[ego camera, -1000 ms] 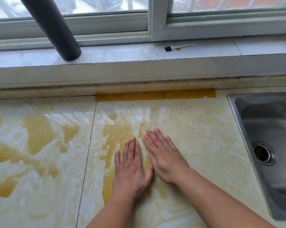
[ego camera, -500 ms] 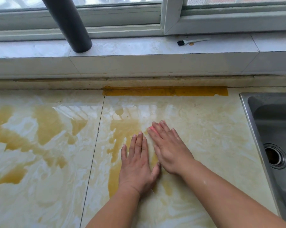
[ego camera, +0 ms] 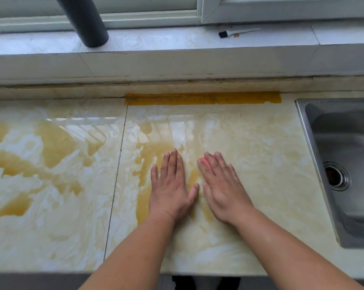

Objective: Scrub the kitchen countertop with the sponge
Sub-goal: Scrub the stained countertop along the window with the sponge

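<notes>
The glossy cream and ochre marbled countertop (ego camera: 260, 155) fills the view. My right hand (ego camera: 222, 185) lies flat on it, palm down, pressing a pink sponge (ego camera: 204, 161) against the surface. Only a small pink corner of the sponge shows by my fingertips; the rest is hidden under the hand. My left hand (ego camera: 172, 185) rests flat on the counter just left of the right one, fingers together, holding nothing. A narrow gap separates the two hands.
A steel sink (ego camera: 344, 164) with a round drain (ego camera: 335, 176) sits at the right. A dark pipe (ego camera: 87, 21) stands on the tiled window ledge (ego camera: 176, 40), where a small brush (ego camera: 237, 32) lies. A yellow tape strip (ego camera: 204, 98) runs along the counter's back; a tile seam (ego camera: 118, 164) runs left of my hands.
My right hand with the sponge has slid to the right, away from the left hand, which has stayed in place. The camera view has tilted lower, showing the counter's front edge.
</notes>
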### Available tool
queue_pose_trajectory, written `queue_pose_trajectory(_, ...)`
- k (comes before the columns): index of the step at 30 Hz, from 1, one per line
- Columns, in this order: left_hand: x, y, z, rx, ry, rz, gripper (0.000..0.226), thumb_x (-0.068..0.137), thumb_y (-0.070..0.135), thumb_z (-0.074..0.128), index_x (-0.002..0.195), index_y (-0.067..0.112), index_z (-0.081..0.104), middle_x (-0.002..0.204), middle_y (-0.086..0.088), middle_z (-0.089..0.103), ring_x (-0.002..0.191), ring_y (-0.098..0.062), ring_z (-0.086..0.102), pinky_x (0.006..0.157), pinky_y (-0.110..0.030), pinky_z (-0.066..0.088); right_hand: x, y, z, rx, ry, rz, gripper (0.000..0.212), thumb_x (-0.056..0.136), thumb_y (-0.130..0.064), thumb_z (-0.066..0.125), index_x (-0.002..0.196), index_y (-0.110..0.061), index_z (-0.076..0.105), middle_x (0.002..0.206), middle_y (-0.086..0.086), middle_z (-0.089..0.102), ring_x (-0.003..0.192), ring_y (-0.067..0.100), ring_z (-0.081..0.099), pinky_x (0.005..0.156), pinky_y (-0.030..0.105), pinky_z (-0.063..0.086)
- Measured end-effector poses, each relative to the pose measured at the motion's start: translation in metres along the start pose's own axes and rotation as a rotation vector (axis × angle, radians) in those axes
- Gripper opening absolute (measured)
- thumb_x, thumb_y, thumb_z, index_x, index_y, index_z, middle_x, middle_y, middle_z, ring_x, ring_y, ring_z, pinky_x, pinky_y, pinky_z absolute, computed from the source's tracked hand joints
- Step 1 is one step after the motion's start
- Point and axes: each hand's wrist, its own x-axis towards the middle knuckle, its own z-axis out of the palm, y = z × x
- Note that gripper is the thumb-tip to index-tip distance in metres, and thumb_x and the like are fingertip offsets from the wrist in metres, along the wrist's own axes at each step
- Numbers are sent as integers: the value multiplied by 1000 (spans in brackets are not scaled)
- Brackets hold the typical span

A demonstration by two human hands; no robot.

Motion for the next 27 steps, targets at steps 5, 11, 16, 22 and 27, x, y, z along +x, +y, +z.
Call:
queue_pose_trajectory(5, -1, 0, -3, -44, -7, 7, 94, 93, 71, 9, 162, 15, -23, 168, 0, -37, 153, -17, -36, 127, -53, -13, -68, -4, 28, -4, -13, 43, 65, 102, -37, 22, 163, -34, 1, 168, -16, -21, 153, 11, -26, 126, 43, -3)
queue_pose_trajectory(11, -1, -3, -11, -108, -32, 32, 85, 102, 58, 23, 164, 15, -15, 172, 0, -28, 157, -19, -26, 127, -51, -13, -49, -15, 28, 0, -8, 98, 67, 105, -33, 29, 163, -33, -4, 167, -13, -26, 151, 12, -30, 127, 43, -5)
queue_pose_trajectory(16, -6, -19, -20, -208, 6, 94, 75, 106, 42, 33, 167, 16, -1, 175, 1, -14, 160, -17, -16, 129, -43, -9, -113, -22, 53, 22, 29, 33, 67, 101, -34, 24, 164, -29, 4, 171, -9, -15, 156, 18, -18, 125, 46, 3)
queue_pose_trajectory(22, -24, -56, -19, -87, -10, 65, 75, 106, 58, 17, 165, 22, -12, 172, 6, -26, 157, -15, -28, 129, -46, -11, -88, -42, 63, -3, 54, 81, 66, 102, -35, 20, 164, -28, -2, 168, -7, -27, 154, 19, -27, 126, 47, -1)
queue_pose_trajectory(27, -24, -63, -10, -47, -16, 83, 77, 104, 64, 10, 164, 24, -18, 169, 9, -32, 154, -13, -33, 128, -47, -14, -60, -58, 52, -1, 35, 124, 67, 103, -35, 22, 163, -28, -8, 166, -8, -31, 150, 17, -34, 126, 45, -8)
